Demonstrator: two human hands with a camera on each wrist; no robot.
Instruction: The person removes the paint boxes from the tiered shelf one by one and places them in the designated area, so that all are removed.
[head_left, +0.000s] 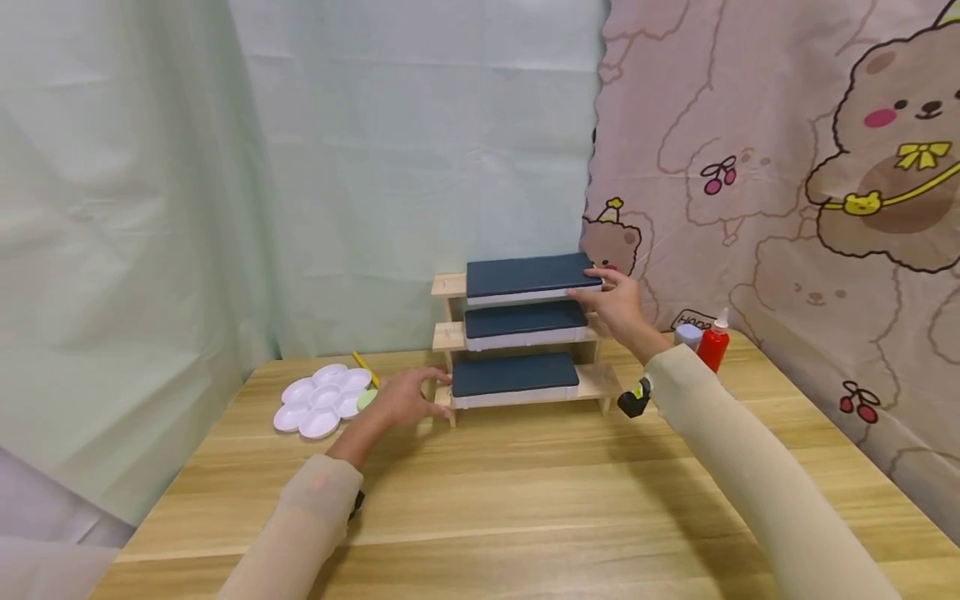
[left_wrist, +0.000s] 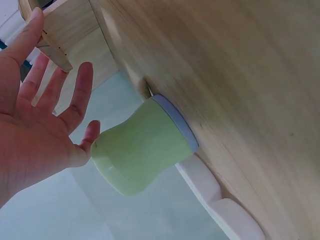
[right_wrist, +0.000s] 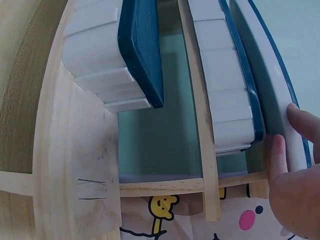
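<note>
Beige sleeves (head_left: 757,458) nearest; right hand (head_left: 621,307) pinches top box (head_left: 525,275) by its end; left hand (head_left: 407,396), fingers apart, at rack (head_left: 597,382). Lopsided push could skew it; stray little finger could topple green container (left_wrist: 140,147).

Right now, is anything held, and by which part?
The right hand holds the top box by its right end; whether the left hand grips the rack is unclear.

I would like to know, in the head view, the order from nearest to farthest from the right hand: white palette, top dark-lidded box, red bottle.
1. Top dark-lidded box: at the right hand, which grips its right end.
2. Red bottle: right of the hand.
3. White palette: on the left side of the table.
</note>
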